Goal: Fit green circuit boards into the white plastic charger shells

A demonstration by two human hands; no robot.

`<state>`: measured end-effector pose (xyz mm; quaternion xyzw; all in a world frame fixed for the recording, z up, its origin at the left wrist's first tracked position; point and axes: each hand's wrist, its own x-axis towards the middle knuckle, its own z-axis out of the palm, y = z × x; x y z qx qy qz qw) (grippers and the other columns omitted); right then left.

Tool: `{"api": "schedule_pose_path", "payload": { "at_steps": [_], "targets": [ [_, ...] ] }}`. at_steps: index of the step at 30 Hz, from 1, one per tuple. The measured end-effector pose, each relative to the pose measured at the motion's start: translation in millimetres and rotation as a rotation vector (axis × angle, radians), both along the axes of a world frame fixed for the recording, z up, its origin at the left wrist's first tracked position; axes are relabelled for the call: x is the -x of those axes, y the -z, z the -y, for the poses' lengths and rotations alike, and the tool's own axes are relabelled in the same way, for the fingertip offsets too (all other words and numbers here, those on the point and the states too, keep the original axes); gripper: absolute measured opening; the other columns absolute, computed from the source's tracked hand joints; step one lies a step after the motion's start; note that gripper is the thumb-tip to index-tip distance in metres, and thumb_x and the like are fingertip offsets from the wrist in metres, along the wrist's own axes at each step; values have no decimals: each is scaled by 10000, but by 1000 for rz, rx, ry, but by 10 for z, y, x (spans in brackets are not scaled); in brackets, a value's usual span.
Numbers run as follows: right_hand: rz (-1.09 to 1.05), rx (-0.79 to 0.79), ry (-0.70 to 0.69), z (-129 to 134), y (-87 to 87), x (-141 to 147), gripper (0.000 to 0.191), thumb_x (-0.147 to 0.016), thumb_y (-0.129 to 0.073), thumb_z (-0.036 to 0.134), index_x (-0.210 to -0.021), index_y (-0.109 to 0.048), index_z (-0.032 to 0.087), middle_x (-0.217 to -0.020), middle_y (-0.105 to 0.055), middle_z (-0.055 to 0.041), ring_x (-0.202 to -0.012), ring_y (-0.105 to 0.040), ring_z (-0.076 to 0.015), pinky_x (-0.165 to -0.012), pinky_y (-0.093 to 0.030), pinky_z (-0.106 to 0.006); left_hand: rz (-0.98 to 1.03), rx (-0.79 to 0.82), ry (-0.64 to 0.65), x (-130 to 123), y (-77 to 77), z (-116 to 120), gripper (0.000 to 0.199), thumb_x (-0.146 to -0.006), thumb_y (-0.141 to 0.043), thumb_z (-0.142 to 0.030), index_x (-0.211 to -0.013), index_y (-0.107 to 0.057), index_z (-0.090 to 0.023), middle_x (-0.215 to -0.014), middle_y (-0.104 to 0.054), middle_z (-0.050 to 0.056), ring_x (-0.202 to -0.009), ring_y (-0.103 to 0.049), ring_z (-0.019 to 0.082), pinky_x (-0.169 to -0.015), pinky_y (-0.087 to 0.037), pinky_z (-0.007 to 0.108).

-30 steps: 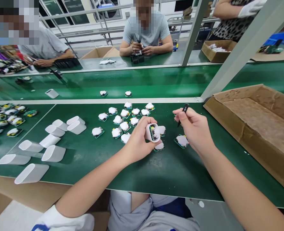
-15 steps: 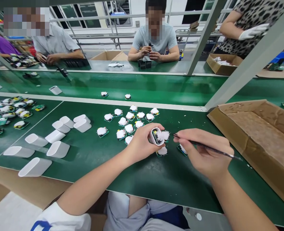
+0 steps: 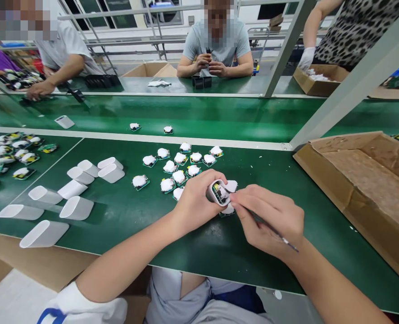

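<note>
My left hand [image 3: 197, 198] is wrapped round a white plastic housing [image 3: 213, 194], its open end turned towards me. Inside the housing sits a circuit board [image 3: 217, 191] with yellow and white parts. Between the fingers of my right hand [image 3: 272, 216] is a thin dark pen-like tool [image 3: 282, 238]; its exact kind is unclear. Its front end reaches the mouth of the housing, with the tip partly hidden by my fingers. Just behind and below the housing lie white-topped circuit boards [image 3: 232, 185], partly covered by my hands.
Several white-topped boards [image 3: 170, 166] lie beyond my left hand. Empty white housings [image 3: 77, 208] lie to the left, with more boards [image 3: 20, 155] past them. A cardboard box [image 3: 358, 202] stands at right beside a slanted metal post [image 3: 348, 81]. Co-workers sit and stand across the green bench.
My right hand has moved left, bringing the tool to the housing's mouth. A co-worker at far left has reached down to the bench; a gloved hand at far right has lowered to a box.
</note>
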<state>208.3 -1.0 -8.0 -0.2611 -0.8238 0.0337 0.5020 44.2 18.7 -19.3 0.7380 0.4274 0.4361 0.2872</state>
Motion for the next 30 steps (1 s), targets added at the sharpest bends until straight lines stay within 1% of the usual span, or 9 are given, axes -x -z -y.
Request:
{"api": "schedule_pose_path", "payload": {
  "at_steps": [4, 7, 9, 12, 14, 17, 20, 26, 30],
  "targets": [
    [-40, 27, -19, 9, -3, 35, 189, -823, -579, 9, -944, -626, 147, -827, -632, -66, -744, -607, -165, -658, -523, -287, 91, 3, -44, -33, 82, -13, 264, -656, -677, -103, -792, -472, -197, -799, -526, -30, -708, -502, 103, -637, -398, 222],
    [-212, 95, 35, -39, -81, -52, 111, -887, -558, 142, -926, -657, 173, -985, -613, -91, -893, -609, -195, -762, -528, -326, 229, 92, 2, -34, 116, -39, 357, -696, -711, -177, -960, -475, -224, -933, -504, -3, -794, -533, 118, -690, -462, 239],
    [-272, 142, 123, -80, -121, -125, 137, -915, -517, 174, -945, -649, 188, -1001, -614, -88, -915, -612, -201, -772, -526, -331, 282, 105, 23, -25, 109, -59, 400, -724, -703, -191, -1054, -483, -242, -1027, -482, 18, -848, -553, 125, -712, -489, 250],
    [-104, 300, 256, -122, -108, -174, 251, -932, -470, 153, -1174, -529, 185, -789, -629, -25, -658, -614, -159, -574, -495, -255, 217, 21, -46, -11, 62, -83, 286, -723, -712, -158, -953, -554, -220, -994, -490, 16, -845, -552, 127, -701, -481, 246],
    [105, 333, 333, -128, -61, -155, 295, -946, -440, 167, -1240, -465, 160, -773, -631, -20, -585, -592, -155, -506, -445, -242, 139, -42, -114, -6, 30, -93, 240, -714, -724, -141, -881, -563, -204, -930, -504, 12, -831, -536, 131, -688, -463, 243],
    [321, 185, 390, -107, 20, -93, 253, -958, -380, 147, -1151, -543, 135, -838, -644, -55, -661, -604, -168, -548, -430, -251, 74, -110, -165, -11, 18, -101, 220, -735, -704, -125, -871, -546, -198, -905, -509, 17, -830, -519, 139, -685, -447, 250],
    [409, 60, 476, -75, 74, -43, 308, -946, -358, 83, -1164, -575, 108, -735, -597, -34, -616, -550, -149, -535, -386, -244, 42, -144, -161, -24, 41, -96, 205, -748, -679, -101, -861, -536, -195, -902, -498, 23, -829, -509, 142, -695, -441, 257],
    [554, 7, 577, 17, 101, 78, 376, -926, -331, 35, -1201, -580, 91, -743, -569, -36, -594, -502, -139, -479, -319, -257, -1, -203, -137, -35, 69, -63, 248, -756, -637, -44, -911, -525, -203, -924, -478, 21, -841, -498, 130, -697, -422, 240],
    [577, -111, 623, 89, 116, 194, 378, -910, -330, 9, -1149, -612, 89, -668, -541, -27, -545, -469, -137, -463, -298, -269, 0, -174, -163, -43, 70, -65, 211, -776, -583, -23, -882, -526, -196, -905, -482, 23, -828, -499, 129, -682, -414, 242]
  ]
}}
